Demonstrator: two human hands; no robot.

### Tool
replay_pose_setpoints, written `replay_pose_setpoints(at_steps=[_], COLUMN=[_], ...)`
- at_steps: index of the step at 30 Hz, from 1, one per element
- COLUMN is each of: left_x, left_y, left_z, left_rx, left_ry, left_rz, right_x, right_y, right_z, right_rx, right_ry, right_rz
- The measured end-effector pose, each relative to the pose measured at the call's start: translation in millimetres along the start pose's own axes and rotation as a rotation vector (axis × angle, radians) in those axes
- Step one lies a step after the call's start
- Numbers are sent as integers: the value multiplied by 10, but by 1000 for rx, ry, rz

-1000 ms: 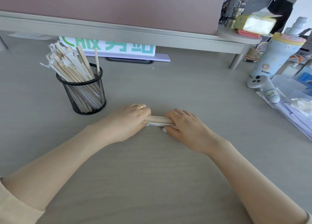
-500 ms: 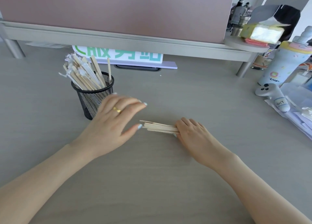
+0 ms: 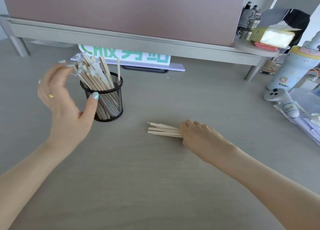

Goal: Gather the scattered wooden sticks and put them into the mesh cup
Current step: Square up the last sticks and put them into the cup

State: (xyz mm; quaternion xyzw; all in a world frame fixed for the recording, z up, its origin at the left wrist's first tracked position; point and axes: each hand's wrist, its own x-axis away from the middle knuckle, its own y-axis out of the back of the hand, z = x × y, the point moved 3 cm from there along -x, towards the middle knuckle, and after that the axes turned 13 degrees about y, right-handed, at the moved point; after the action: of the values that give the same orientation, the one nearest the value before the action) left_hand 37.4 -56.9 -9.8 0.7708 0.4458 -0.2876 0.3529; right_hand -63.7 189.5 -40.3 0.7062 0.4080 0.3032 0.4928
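A black mesh cup stands on the grey desk, left of centre, with several wooden sticks leaning in it. My left hand is open just left of the cup, its thumb against the cup's front wall and its fingers near the stick tops. A small bundle of loose wooden sticks lies flat on the desk at centre right. My right hand is closed over the bundle's right end, and the left ends poke out past the fingers.
A raised shelf with a pink panel runs along the back, with a green and white sign under it. At the right stand a pale bottle, a white controller, papers and a tissue pack.
My left hand let go of the stick bundle and swung left and up to the mesh cup. My right hand stayed on the bundle's right end.
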Motion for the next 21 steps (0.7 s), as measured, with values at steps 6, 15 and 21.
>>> replay_pose_setpoints(at_steps=[6, 15, 21], left_x=[23, 38, 93], left_y=[-158, -398, -402], left_z=[378, 517, 410], left_rx=[142, 286, 285], left_ry=[447, 667, 642], left_rz=[159, 559, 601], right_x=[61, -52, -648], right_y=[16, 72, 759], right_z=[-246, -309, -179], right_rx=[-531, -1561, -1748], right_ry=[-104, -319, -242], right_rz=[123, -328, -856])
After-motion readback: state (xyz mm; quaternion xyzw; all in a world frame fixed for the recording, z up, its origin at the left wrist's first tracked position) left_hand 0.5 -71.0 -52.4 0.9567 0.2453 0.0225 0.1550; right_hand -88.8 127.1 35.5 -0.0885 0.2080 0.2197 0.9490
